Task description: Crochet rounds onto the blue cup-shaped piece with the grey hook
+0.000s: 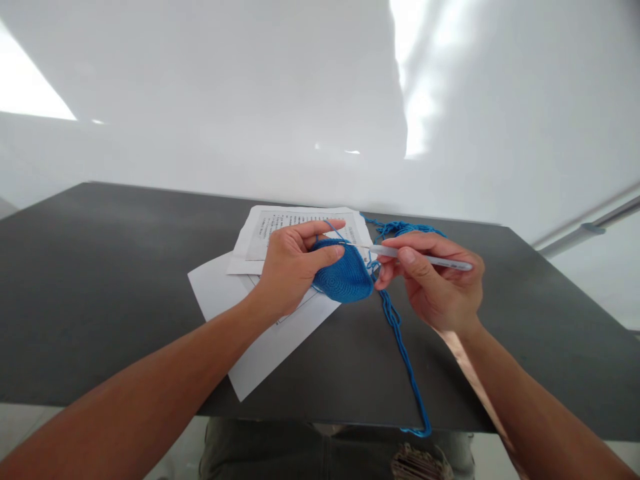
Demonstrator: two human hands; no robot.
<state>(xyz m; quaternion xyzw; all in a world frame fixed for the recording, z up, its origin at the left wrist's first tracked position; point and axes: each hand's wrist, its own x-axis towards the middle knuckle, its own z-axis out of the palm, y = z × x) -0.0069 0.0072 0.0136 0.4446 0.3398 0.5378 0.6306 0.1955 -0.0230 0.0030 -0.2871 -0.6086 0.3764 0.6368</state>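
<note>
My left hand (290, 267) pinches a round blue crocheted piece (345, 279) between thumb and fingers, a strand of yarn running over the forefinger. My right hand (435, 283) is closed around a pale crochet hook (425, 259) whose thin tip points left into the top edge of the piece. Blue yarn (400, 333) hangs from the work down across the table and over its front edge. A loose heap of the same yarn (400, 229) lies behind my right hand.
Two white printed sheets (260, 313) lie overlapped under my left hand on a dark grey table (100, 300). A white wall rises behind it. A grey rail (590, 230) runs at the right. My lap shows below the table's front edge.
</note>
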